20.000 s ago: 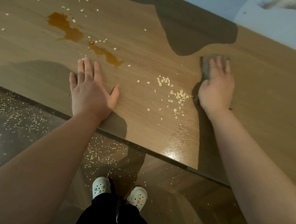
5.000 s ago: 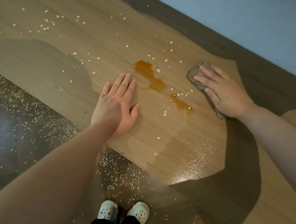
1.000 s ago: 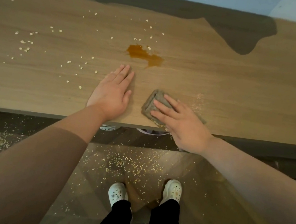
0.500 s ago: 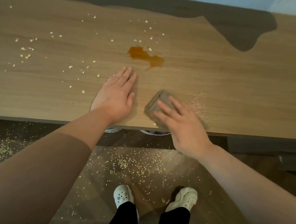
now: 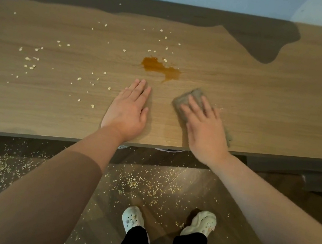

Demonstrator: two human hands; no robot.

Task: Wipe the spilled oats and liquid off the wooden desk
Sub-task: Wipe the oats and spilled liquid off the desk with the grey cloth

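The fingers (image 5: 194, 109) of my right hand (image 5: 206, 133) are straight and slightly spread, pressing flat on the grey cloth (image 5: 194, 96). Nothing is pinched. The cloth's far end sticks out past my fingertips towards 11 o'clock.

The liquid (image 5: 159, 69) lies on that same line, at about 11 o'clock from those fingertips, near the cloth but not touching it, with a strip of bare desk (image 5: 262, 107) between them. The puddle's long axis runs close to 9-to-3, its right end dipping a little towards me, and a thin tail trails off towards 7 o'clock. I judge the next stroke should push away and leftwards, meeting the right end first.

My left hand (image 5: 128, 112) lies flat at 9 o'clock from the right, fingers together and holding nothing. The liquid sits at about 1 o'clock from its fingertips, if anything closer than to the cloth, but that hand is bare, so the wiping falls to the right.

Further out, oats (image 5: 31, 62) are scattered across the desk from 9 round to 12 o'clock, thickest far left. Many more lie on the floor (image 5: 37, 218) below the near edge.
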